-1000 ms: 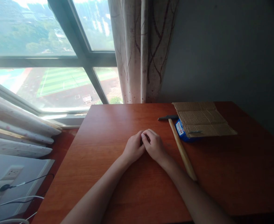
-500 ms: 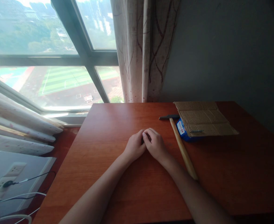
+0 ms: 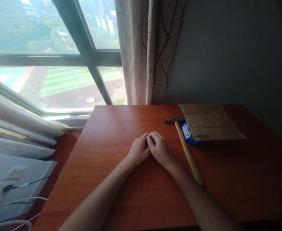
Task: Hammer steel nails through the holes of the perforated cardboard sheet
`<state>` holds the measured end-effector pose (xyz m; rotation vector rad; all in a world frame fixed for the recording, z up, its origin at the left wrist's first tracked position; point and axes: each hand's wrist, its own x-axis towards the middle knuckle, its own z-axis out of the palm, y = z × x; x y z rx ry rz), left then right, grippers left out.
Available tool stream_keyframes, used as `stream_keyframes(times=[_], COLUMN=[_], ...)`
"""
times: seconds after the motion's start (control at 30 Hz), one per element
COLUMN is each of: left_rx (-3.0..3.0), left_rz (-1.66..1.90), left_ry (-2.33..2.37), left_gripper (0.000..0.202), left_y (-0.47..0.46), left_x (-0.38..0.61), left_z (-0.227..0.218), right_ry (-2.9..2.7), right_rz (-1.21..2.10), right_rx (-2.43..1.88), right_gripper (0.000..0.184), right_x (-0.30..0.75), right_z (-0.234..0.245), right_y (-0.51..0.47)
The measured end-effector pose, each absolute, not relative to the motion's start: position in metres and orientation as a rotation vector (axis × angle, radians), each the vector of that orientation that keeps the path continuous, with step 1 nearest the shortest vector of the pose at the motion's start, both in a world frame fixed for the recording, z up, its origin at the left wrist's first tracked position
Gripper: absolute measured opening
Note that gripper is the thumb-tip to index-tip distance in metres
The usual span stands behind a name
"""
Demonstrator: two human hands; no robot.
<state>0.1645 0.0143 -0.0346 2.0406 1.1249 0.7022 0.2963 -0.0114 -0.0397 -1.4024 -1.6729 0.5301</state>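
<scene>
My left hand (image 3: 139, 148) and my right hand (image 3: 159, 147) rest together on the brown wooden table (image 3: 102, 173), fingertips touching and overlapping. Both are closed with the fingers curled in, and no object shows in them. The undersides of the fingers are hidden. To the right of my right hand lies a hammer (image 3: 187, 154), its wooden handle pointing towards me and its dark head at the far end. Beside it a piece of corrugated cardboard (image 3: 208, 120) covers most of a blue container with a white label (image 3: 187, 132). Several thin nails or screws (image 3: 203, 135) lie on the cardboard's near edge.
Behind the table stand a window (image 3: 66, 83) and a patterned curtain (image 3: 141, 54), with a grey wall at right. On the left are another curtain (image 3: 18, 128), a wall socket (image 3: 8, 184) with a black plug, and several cables below the table's edge.
Both hands stay clasped in the same place. The camera view has tilted very slightly; nothing on the table has moved.
</scene>
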Motion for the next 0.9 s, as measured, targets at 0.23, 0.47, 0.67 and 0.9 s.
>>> stream_keyframes(times=[0.23, 0.47, 0.67, 0.9], left_rx=[2.037, 2.06, 2.061, 2.04], left_rz=[0.708, 0.711, 0.724, 0.731], left_ry=[1.116, 1.12, 1.123, 1.119], left_gripper=[0.006, 0.006, 0.006, 0.004], left_y=[0.0143, 0.0153, 0.0149, 0.0147], left_x=[0.1641, 0.1638, 0.1637, 0.1641], left_z=[-0.0372, -0.0393, -0.0413, -0.0388], right_ry=[-1.675, -1.672, -1.674, -1.672], right_rz=[0.525, 0.524, 0.519, 0.511], right_rx=[-1.402, -1.397, -1.395, -1.395], right_gripper=[0.02, 0.019, 0.019, 0.019], right_x=[0.2961, 0.2954, 0.2955, 0.2953], right_z=[-0.0383, -0.039, -0.0395, -0.0389], right_y=[-0.0114, -0.0111, -0.0113, -0.0119])
